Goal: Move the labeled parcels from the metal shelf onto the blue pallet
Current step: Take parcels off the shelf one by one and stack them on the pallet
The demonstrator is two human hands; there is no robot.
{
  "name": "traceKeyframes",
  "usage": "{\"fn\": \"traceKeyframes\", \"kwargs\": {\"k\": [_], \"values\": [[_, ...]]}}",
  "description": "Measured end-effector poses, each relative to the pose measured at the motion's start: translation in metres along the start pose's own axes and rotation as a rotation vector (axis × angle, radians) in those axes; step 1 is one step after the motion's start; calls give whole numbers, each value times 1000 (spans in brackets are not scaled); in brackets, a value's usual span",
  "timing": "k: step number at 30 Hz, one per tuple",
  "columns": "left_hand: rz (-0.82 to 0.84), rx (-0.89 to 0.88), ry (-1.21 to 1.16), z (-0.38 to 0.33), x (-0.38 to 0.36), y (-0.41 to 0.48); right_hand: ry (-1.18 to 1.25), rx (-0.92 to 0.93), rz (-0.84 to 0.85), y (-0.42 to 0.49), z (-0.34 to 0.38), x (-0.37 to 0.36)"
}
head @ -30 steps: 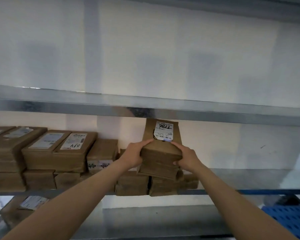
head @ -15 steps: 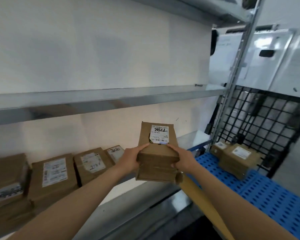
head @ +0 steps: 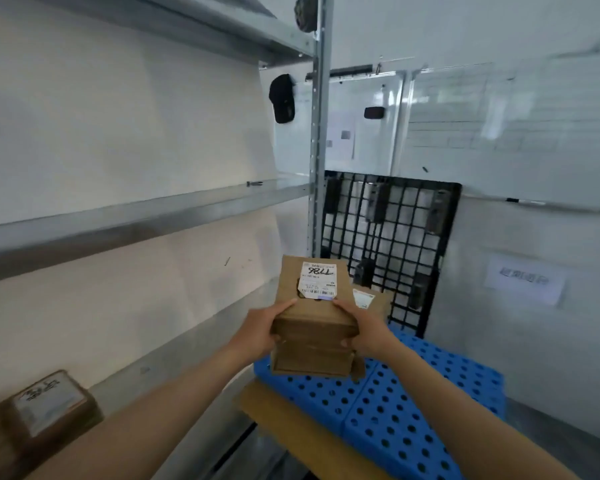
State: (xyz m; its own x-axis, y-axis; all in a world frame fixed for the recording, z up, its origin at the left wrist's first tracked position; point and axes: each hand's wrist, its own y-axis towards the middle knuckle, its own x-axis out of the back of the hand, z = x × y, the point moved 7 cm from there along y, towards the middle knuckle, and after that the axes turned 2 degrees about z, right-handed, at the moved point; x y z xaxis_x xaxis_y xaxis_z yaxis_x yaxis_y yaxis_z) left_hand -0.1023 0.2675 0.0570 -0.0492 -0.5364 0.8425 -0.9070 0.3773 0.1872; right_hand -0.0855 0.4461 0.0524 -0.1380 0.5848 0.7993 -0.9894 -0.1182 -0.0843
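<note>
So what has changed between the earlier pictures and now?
The left hand and right hand lifted the stack of parcels off the metal shelf and carried it rightward, over the blue pallet. Their fingers grip it as before; another parcel on the pallet stayed put.

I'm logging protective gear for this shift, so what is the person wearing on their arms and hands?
The left hand and right hand are bare, without gloves, and no ring is visible. The left forearm and right forearm are bare to the frame's edge: no sleeves, watch or wristband.
</note>
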Motion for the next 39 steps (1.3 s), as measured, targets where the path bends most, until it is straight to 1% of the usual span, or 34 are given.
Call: {"fn": "traceKeyframes", "kwargs": {"k": [4, 9, 13, 17, 20, 26, 30, 33, 39], "values": [[74, -109, 7, -51, -45, 61, 10, -82, -100, -1, -68, 46], [175, -209, 1, -99, -108, 112, 48, -205, -151, -11, -144, 79], [254, -252, -36, -122, -151, 141, 48, -303, -180, -13, -191, 93], [318, -281, -90, -132, -182, 168, 74, -376, -209, -10, -220, 99], [348, -298, -116, -131, -205, 187, 78, -419, -240, -2, -240, 97], [447, -296, -87, -110, -243, 231, 117, -499, -254, 36, -273, 79], [440, -280, -42, -85, -261, 253, 144, -524, -246, 67, -292, 62], [464, -252, -57, -67, -273, 261, 154, -545, -236, 83, -303, 47], [464, -281, -15, -49, -286, 267, 138, -537, -249, 103, -312, 30]]}}
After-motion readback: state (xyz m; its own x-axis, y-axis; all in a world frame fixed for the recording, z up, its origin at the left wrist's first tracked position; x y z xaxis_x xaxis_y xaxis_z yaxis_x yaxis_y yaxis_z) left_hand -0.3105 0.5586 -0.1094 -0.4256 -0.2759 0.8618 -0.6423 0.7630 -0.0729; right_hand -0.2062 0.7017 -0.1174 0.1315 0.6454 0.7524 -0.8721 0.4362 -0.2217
